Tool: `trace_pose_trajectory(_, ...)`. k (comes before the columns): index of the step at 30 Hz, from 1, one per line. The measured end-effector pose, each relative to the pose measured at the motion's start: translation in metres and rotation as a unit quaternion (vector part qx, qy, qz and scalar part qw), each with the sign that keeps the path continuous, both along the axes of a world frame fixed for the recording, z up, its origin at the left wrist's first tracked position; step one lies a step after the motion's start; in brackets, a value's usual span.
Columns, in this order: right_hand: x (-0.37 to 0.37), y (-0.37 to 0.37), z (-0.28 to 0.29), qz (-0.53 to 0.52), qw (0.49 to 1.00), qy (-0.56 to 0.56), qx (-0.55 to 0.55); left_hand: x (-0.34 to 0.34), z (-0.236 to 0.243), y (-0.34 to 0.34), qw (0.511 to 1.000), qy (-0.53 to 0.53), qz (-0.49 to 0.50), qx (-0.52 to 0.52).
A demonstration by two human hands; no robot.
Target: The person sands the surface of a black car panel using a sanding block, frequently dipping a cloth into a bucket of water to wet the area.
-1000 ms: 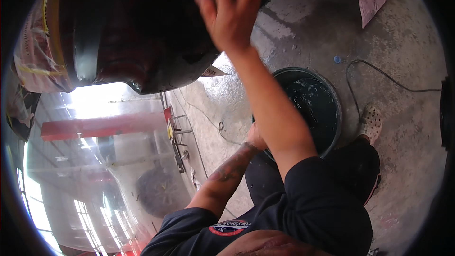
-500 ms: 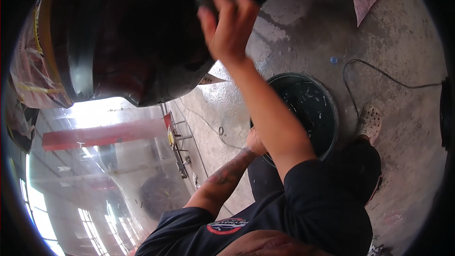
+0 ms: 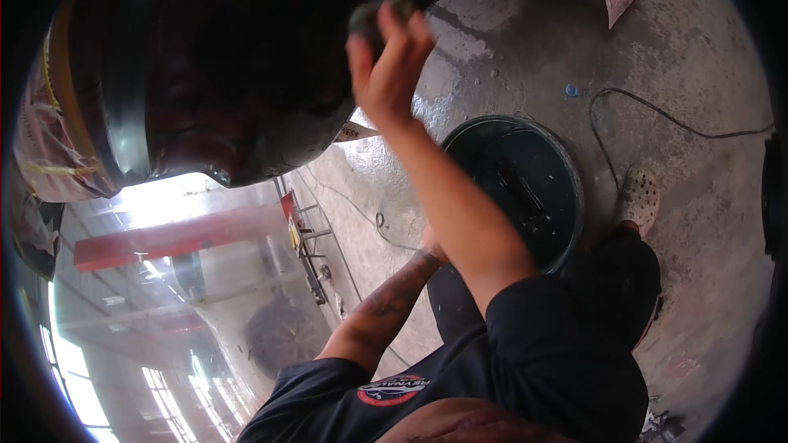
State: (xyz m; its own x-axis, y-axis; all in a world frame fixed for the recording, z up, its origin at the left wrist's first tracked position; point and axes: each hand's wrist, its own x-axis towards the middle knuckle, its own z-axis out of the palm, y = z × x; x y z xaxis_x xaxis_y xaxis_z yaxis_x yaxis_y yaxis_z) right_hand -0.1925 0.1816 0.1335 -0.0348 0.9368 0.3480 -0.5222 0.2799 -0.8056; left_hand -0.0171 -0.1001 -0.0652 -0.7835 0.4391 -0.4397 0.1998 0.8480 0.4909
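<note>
Entry one: dark green pad [image 3: 364, 18], clamped between thumb and fingers of my right hand [image 3: 386, 78], the nearer hand. It lies under and past the fingers, on the side of the dark, curved vehicle panel [image 3: 230, 57]; contact and long axis I cannot tell. Entry two: left hand [image 3: 430, 243], well apart, near the round bucket [image 3: 548, 135], mostly behind the right forearm [image 3: 464, 213]; its fingers I cannot tell. Surroundings: stained concrete floor [image 3: 698, 74], cable [image 3: 657, 107], perforated shoe [image 3: 640, 197].
</note>
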Motion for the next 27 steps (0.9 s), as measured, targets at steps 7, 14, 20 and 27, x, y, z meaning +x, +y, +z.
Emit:
trace_pose_trajectory(7,-0.015,0.07,-0.018,-0.04,0.997,0.006,-0.063,-0.003,0.053,0.074,0.945,0.188,-0.26,-0.059)
trace_pose_trajectory(14,0.016,-0.046,-0.031,0.077,0.992,-0.047,-0.083,0.006,0.049,0.068,0.95,0.169,-0.251,-0.078)
trace_pose_trajectory(20,-0.008,0.071,-0.041,0.044,0.989,0.0,-0.144,0.002,0.06,0.085,0.957,0.184,-0.214,-0.063)
trace_pose_trajectory(27,0.003,0.009,-0.042,0.046,0.991,-0.063,-0.111,-0.002,0.034,0.061,0.949,0.204,-0.234,-0.051)
